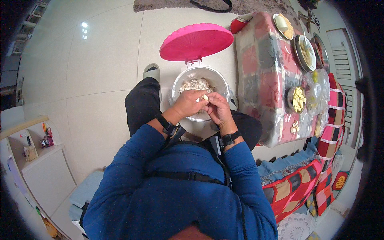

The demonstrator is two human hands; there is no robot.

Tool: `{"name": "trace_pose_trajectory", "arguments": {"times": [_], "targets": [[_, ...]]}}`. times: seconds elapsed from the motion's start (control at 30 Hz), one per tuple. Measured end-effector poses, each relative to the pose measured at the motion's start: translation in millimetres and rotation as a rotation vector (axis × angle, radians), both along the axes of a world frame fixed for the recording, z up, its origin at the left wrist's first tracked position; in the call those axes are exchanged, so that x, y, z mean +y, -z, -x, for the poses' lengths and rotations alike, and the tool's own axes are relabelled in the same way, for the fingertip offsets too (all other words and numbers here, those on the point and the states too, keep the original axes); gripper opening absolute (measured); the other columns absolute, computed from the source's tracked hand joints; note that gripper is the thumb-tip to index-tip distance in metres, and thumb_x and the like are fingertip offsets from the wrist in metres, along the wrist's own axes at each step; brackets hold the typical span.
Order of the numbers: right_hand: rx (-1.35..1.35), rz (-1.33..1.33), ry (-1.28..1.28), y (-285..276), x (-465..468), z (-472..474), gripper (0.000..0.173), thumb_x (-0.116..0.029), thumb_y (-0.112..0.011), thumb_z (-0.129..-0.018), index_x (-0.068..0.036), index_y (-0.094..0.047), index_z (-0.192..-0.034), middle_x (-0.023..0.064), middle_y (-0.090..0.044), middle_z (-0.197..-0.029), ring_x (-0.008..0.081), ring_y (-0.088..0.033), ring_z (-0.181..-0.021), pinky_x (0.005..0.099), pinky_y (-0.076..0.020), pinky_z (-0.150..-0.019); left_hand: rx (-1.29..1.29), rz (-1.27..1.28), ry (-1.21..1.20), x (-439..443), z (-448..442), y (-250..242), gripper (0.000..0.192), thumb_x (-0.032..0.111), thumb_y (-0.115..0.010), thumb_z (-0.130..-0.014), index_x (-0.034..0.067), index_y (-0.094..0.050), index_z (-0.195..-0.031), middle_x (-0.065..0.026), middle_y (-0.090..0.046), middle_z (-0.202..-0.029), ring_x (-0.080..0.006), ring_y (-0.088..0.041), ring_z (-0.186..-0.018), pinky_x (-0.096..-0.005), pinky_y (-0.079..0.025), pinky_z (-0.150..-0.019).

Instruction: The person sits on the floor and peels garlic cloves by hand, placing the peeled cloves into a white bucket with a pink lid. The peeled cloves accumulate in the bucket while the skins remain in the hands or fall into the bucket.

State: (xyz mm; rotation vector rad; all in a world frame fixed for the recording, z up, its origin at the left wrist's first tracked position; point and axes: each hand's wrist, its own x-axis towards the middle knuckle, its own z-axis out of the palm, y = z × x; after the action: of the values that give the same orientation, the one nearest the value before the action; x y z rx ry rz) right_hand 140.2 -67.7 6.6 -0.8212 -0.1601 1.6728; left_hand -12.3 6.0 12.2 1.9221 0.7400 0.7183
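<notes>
My left hand (191,102) and my right hand (218,107) meet over an open, plastic-lined bin (177,81). Between their fingertips is a pale garlic clove (205,97), and a small white piece (197,100) shows at my left fingers. Which hand bears the clove's weight is hard to tell, but both touch it. Pale peelings (196,84) lie inside the bin. Its pink scalloped lid (196,42) stands raised behind it. On the table to the right, a bowl (289,100) holds several peeled cloves (298,99), with several unpeeled-looking cloves (295,127) lying nearer me.
At the right stands a table under a checked cloth with a clear cover (264,81). It carries a plate of food (289,30), a white bowl with a utensil (312,57), a metal bowl (325,61) and plastic bags (319,87). A patchwork-covered seat (295,192) is at lower right.
</notes>
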Motion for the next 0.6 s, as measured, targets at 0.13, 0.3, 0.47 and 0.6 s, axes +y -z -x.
{"name": "trace_pose_trajectory", "arguments": {"times": [0.13, 0.3, 0.47, 0.6], "targets": [[-0.004, -0.010, 0.089, -2, 0, 7, 0.006, -0.007, -0.054, -0.088, -0.002, -0.057, -0.089, 0.0081, -0.061, -0.084, 0.0180, -0.061, -0.075, 0.0341, -0.0548, -0.069, -0.037, -0.052, 0.036, 2, -1, -5, 0.025, 0.016, -0.064, -0.080, 0.001, -0.064, -0.100, -0.0192, -0.065, -0.088, -0.0342, -0.064, -0.081, -0.0379, -0.051, -0.072], [0.010, -0.041, 0.205, -7, -2, 13, 0.004, -0.006, -0.052, -0.087, -0.004, -0.054, -0.085, 0.0070, -0.057, -0.080, 0.0177, -0.060, -0.071, 0.0355, -0.0568, -0.063, -0.034, 0.071, 0.051, 0, -3, -20, 0.023, 0.013, -0.061, -0.082, 0.000, -0.064, -0.101, -0.0193, -0.065, -0.090, -0.0313, -0.065, -0.081, -0.0368, -0.051, -0.072], [0.035, -0.058, 0.230, -22, -4, 18, 0.004, -0.007, -0.051, -0.087, -0.004, -0.053, -0.085, 0.0075, -0.057, -0.078, 0.0183, -0.059, -0.066, 0.0340, -0.0558, -0.061, -0.136, 0.250, 0.055, -5, -3, -36, 0.021, 0.012, -0.057, -0.087, 0.000, -0.063, -0.102, -0.0129, -0.066, -0.089, -0.0188, -0.063, -0.077, -0.0312, -0.049, -0.069], [0.052, -0.151, 0.196, -36, -9, 20, 0.004, -0.008, -0.052, -0.088, -0.004, -0.053, -0.087, 0.0090, -0.058, -0.079, 0.0199, -0.060, -0.065, 0.0326, -0.0535, -0.060, -0.259, 0.592, 0.124, -11, 3, -52, 0.019, 0.011, -0.054, -0.091, -0.002, -0.063, -0.101, -0.0054, -0.063, -0.081, -0.0096, -0.056, -0.072, -0.0257, -0.047, -0.065]]}}
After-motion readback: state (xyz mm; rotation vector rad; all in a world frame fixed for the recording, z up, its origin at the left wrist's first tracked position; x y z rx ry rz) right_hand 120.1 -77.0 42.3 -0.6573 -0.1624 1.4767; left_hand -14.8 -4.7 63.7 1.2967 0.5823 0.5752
